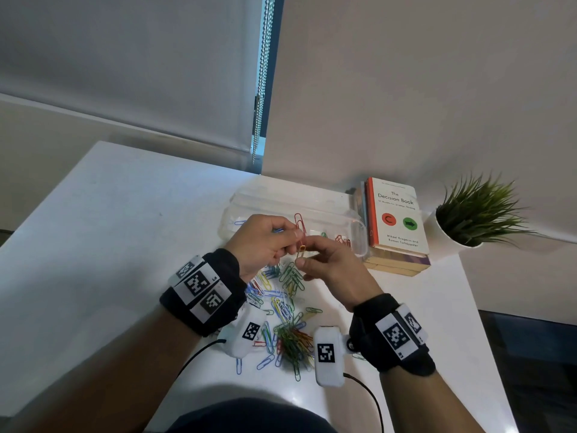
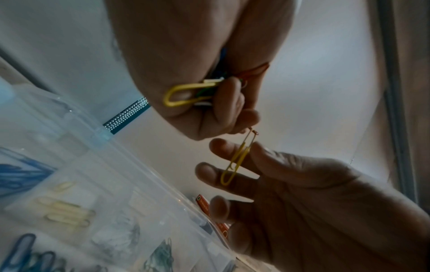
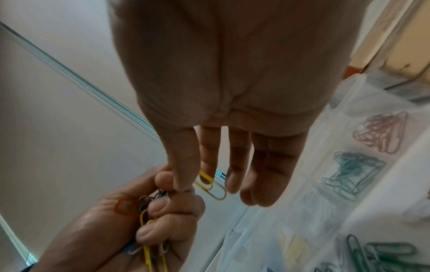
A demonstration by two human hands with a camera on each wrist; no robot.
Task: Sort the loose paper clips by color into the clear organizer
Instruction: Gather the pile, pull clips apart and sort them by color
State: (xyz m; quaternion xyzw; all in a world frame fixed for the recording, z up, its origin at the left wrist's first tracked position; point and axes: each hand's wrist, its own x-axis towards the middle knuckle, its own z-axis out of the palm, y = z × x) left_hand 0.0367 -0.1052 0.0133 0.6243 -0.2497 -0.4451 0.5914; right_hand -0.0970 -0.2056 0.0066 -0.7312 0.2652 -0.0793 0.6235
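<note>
From the head view, the left hand (image 1: 265, 242) is curled around a bunch of mixed paper clips, a red paper clip (image 1: 300, 224) sticking up from its fingertips. The right hand (image 1: 331, 264) meets it at 3 o'clock, thumb and forefinger pinching a yellow paper clip (image 1: 301, 252) that hangs between the two hands. The clear organizer (image 1: 356, 232) lies just beyond the hands at 12 o'clock, with red clips in one compartment. The loose clip pile (image 1: 287, 314) spreads on the white table (image 1: 93, 245) at 6 o'clock from the hands. A book stack (image 1: 396, 223) and a potted plant (image 1: 474, 210) stand at 3 o'clock from the organizer.

Left wrist view: the fist grips yellow, green, white and red clips; the yellow paper clip (image 2: 237, 160) dangles against the right hand's fingers (image 2: 223, 147). Organizer compartments at 8 o'clock hold blue and yellow clips.

Right wrist view: thumb and forefinger pinch the yellow paper clip (image 3: 210, 184), the other fingers straight. Pink and green clips sit in separate compartments at 3 o'clock.
</note>
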